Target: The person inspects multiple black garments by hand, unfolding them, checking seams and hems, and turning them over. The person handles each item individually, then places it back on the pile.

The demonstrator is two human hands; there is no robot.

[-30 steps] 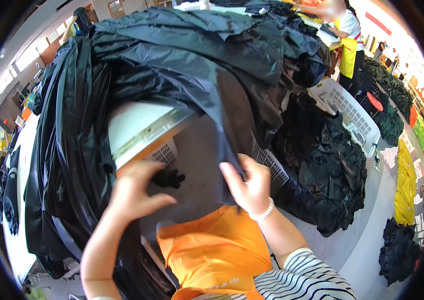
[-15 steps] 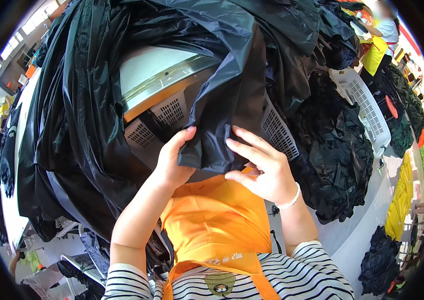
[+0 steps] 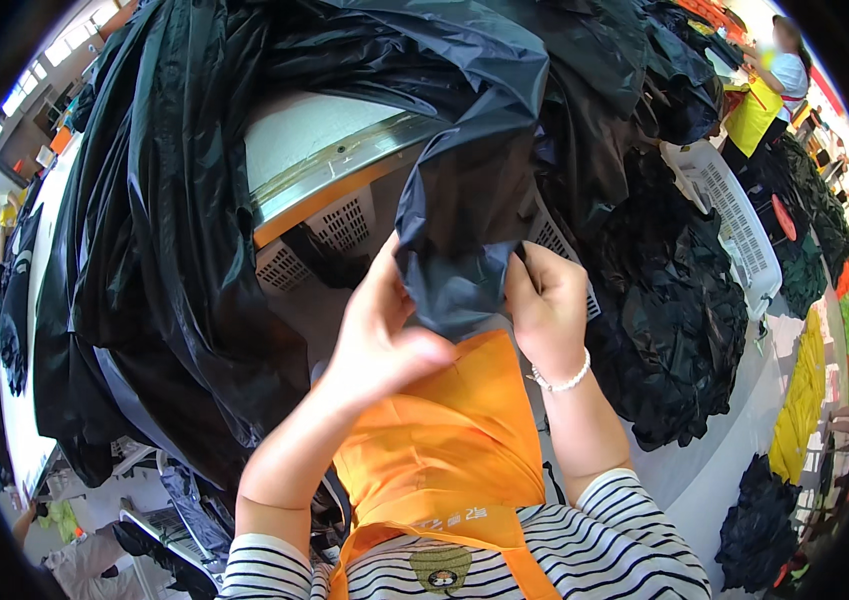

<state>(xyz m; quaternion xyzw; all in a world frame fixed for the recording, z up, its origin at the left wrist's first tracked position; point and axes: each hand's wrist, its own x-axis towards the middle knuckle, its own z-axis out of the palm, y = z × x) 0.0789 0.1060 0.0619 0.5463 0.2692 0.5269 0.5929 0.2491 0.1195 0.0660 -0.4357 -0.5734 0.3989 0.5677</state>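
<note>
Left hand (image 3: 379, 335) and right hand (image 3: 547, 303) pinching the hanging edge of a black plastic sheet (image 3: 464, 215) above an orange apron (image 3: 444, 420), white slatted crates (image 3: 329, 235) under the table edge, more black bags (image 3: 674, 330) heaped at right

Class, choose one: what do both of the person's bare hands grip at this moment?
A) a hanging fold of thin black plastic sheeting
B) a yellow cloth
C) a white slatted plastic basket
A: the left hand and right hand pinch the hanging fold of thin black plastic sheeting between them, above the orange apron.
</note>
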